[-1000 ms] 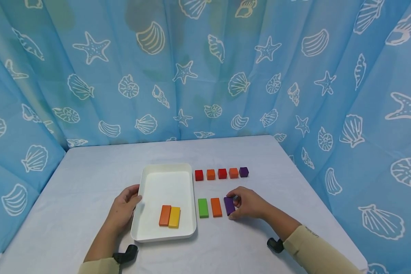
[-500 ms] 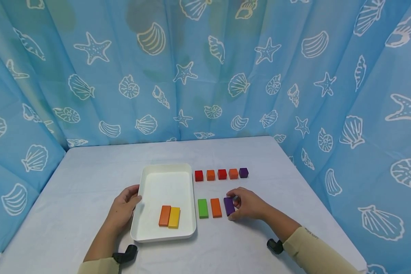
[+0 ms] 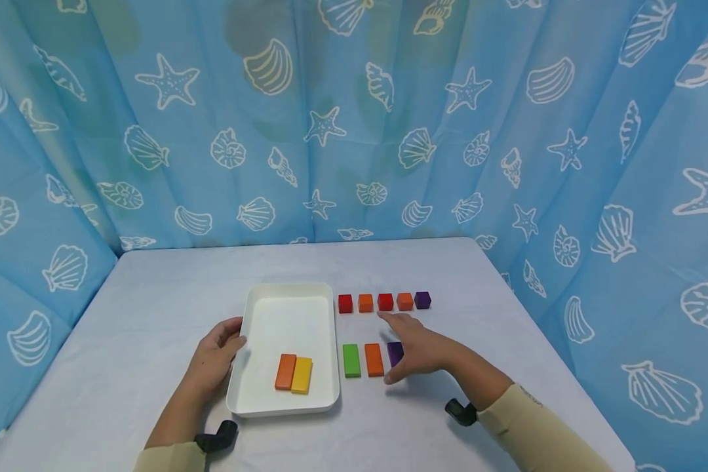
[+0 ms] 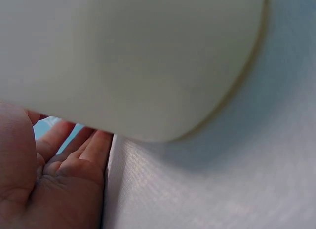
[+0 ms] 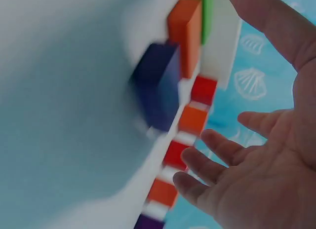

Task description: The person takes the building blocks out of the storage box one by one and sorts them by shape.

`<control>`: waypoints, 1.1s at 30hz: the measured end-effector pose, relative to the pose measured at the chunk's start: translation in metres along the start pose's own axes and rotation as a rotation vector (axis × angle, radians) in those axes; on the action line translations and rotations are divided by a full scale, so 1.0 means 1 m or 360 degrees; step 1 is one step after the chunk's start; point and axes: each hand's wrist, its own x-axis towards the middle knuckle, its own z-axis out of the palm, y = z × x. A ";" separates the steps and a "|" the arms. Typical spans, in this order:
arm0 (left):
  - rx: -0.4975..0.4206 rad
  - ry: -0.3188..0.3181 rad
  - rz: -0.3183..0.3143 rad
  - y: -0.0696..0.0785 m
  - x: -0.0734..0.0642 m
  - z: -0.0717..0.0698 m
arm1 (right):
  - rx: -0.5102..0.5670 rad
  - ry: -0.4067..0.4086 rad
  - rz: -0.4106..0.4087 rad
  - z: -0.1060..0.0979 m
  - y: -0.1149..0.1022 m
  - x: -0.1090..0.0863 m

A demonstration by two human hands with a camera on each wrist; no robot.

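A white tray (image 3: pixel 289 314) lies on the table, with an orange block (image 3: pixel 286 372) and a yellow block (image 3: pixel 301 375) side by side in it. My left hand (image 3: pixel 212 359) holds the tray's left rim, thumb at the edge; in the left wrist view its fingers (image 4: pixel 94 152) are partly behind the tray wall. My right hand (image 3: pixel 423 347) is spread over a purple block (image 3: pixel 394 353), thumb and fingers apart, gripping nothing. In the right wrist view a gap separates the hand from the purple block (image 5: pixel 160 83). The hand partly covers that block in the head view.
A green block (image 3: pixel 351 360) and an orange block (image 3: pixel 374 360) lie between tray and purple block. Behind them runs a row of small cubes: red (image 3: pixel 345 303), orange (image 3: pixel 365 303), red (image 3: pixel 385 301), orange (image 3: pixel 404 301), purple (image 3: pixel 423 300). A blue shell-patterned curtain (image 3: pixel 354 151) hangs beyond.
My right hand has let go of the purple block and spread its fingers, rising off it. The block stays in line beside the orange one. My left hand and the tray keep their places.
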 end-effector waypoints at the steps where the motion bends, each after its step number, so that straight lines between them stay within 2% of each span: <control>1: 0.0001 -0.0001 -0.0001 0.000 0.000 0.000 | 0.0017 0.0002 -0.0026 0.001 -0.006 0.002; 12: -0.0017 -0.0021 0.0007 0.000 -0.001 -0.002 | 0.0118 0.0009 -0.0255 0.017 -0.071 0.026; 21: -0.0012 -0.0008 -0.0016 0.000 0.002 -0.002 | 0.0179 -0.0101 -0.0373 0.041 -0.110 0.040; 25: 0.0001 -0.0006 -0.0004 0.000 0.002 -0.002 | 0.0052 -0.0145 -0.0404 0.060 -0.123 0.046; 29: -0.0003 -0.0005 -0.0010 0.000 0.003 -0.003 | -0.0146 -0.0115 -0.0342 0.078 -0.136 0.050; 33: -0.0006 -0.0009 -0.0016 0.002 0.003 -0.003 | -0.0259 -0.0081 -0.0278 0.087 -0.144 0.055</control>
